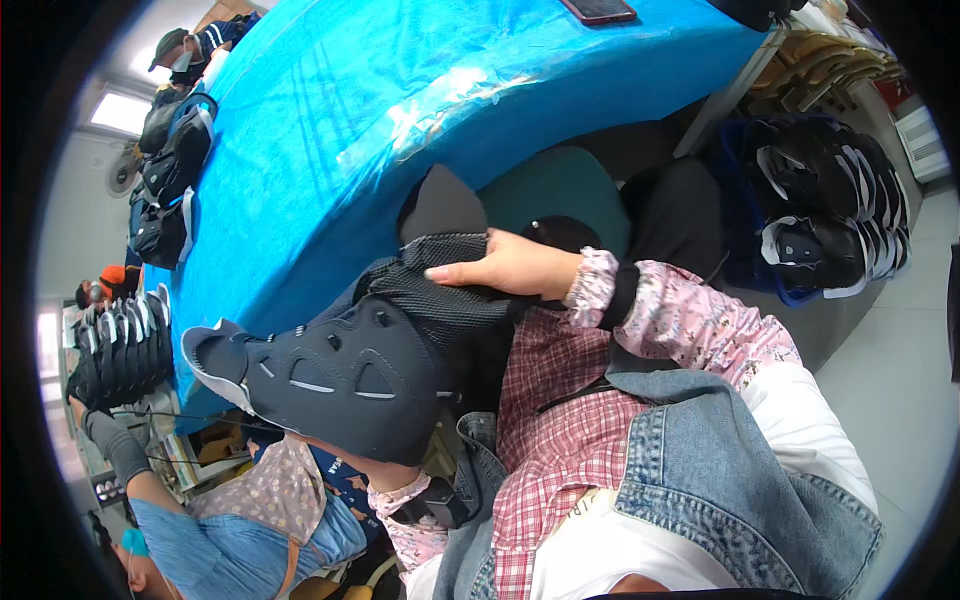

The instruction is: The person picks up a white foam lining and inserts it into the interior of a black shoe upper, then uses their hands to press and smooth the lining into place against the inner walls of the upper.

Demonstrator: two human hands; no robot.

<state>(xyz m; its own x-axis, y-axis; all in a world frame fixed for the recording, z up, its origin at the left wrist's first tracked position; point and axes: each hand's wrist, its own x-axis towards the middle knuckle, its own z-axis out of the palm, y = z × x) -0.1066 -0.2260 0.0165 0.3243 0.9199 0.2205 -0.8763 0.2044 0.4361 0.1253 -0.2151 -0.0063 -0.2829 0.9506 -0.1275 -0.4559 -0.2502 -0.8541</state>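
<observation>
A dark grey shoe upper (370,375) with a mesh section, small eyelets and light-edged triangular cut-outs is held up in front of my body. My right hand (510,265) is closed on its dark mesh part, thumb on top and the fingers hidden behind. From below, my left hand (345,455) reaches under the upper's lower side; the upper covers its fingers, so their grip does not show. A pale-lined end of the upper points left, and a plain grey flap (440,203) stands up beyond my right hand.
A table with a blue cover (300,150) curves ahead, a phone (600,10) on it. Black uppers (165,170) line its left edge. At right, a blue bin (735,220) holds several uppers. A dark green seat (560,195) is close by; a co-worker (250,520) sits at lower left.
</observation>
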